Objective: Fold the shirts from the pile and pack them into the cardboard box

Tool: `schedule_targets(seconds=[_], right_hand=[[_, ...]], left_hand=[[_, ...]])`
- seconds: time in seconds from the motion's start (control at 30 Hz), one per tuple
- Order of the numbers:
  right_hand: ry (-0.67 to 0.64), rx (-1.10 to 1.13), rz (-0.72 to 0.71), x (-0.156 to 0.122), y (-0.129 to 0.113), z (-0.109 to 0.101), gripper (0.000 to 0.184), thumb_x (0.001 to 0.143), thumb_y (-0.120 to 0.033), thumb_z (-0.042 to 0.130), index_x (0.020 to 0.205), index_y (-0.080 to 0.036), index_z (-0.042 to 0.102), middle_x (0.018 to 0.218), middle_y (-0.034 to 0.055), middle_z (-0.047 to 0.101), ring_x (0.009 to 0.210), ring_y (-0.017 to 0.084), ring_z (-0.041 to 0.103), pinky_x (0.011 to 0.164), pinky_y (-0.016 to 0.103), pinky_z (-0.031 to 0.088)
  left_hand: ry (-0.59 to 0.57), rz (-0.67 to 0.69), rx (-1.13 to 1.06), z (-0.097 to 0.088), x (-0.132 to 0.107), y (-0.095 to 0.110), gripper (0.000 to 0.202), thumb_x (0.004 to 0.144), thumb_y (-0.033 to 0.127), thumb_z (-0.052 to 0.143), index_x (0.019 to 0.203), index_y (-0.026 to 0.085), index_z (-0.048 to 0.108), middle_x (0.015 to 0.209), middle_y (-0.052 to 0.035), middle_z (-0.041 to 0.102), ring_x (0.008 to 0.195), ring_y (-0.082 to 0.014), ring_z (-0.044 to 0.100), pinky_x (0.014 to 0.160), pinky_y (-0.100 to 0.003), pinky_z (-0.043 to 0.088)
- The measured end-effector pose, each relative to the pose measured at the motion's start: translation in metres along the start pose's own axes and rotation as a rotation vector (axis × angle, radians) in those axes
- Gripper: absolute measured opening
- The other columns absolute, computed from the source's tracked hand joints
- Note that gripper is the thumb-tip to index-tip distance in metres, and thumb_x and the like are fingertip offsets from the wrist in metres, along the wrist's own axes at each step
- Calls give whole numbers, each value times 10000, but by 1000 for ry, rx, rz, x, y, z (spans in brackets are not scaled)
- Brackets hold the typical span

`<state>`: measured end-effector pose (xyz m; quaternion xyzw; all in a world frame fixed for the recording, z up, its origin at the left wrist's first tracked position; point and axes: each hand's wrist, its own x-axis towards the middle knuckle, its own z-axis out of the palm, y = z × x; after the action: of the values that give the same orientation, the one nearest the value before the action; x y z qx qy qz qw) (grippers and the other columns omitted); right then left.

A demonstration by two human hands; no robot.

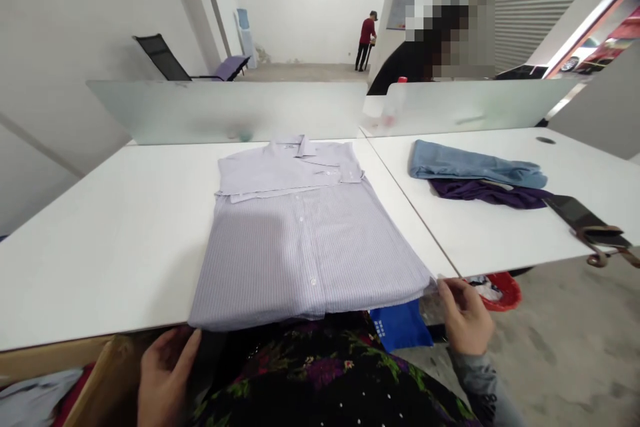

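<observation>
Leftmost, a brown box (93, 377) sits below the near edge of the white desk (115, 247), whose surface stretches broadly toward a frosted partition (240, 110). The left hand (167, 363) has its grip pinched at the near-left corner of a striped button-up shirt (260, 253), laid front up, hem along the desk's near edge. The right hand's (466, 317) grip pinches the near-right corner, beside the desk's seam. Across a white strip lie a folded blue garment (475, 163) and purple cloth (490, 193).

Looks like an office — frosted divider (300, 107), water dispenser (249, 43) (and a roller shutter (535, 3)).
</observation>
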<state>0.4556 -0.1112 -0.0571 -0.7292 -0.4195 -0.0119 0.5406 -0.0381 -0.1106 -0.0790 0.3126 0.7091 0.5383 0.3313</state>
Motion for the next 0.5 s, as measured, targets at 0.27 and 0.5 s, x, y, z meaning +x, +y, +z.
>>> schedule_targets(seconds=[0.27, 0.5], right_hand=[[-230, 760, 745, -9, -9, 19, 407, 517, -381, 884, 762, -199, 614, 708, -11, 664, 607, 147, 623, 552, 264, 546], [-234, 713, 668, -8, -16, 11, 358, 533, -351, 878, 804, -203, 696, 776, -15, 688, 663, 126, 620, 560, 182, 533]], left_hand=[[-251, -299, -497, 33, -2, 25, 571, 578, 378, 870, 1061, 148, 673, 1100, -104, 699, 1127, -278, 613, 1064, -436, 430], [-411, -184, -287, 12, -8, 21, 541, 651, 454, 821, 1086, 152, 707, 1136, -107, 702, 1119, -284, 618, 1036, -417, 447]])
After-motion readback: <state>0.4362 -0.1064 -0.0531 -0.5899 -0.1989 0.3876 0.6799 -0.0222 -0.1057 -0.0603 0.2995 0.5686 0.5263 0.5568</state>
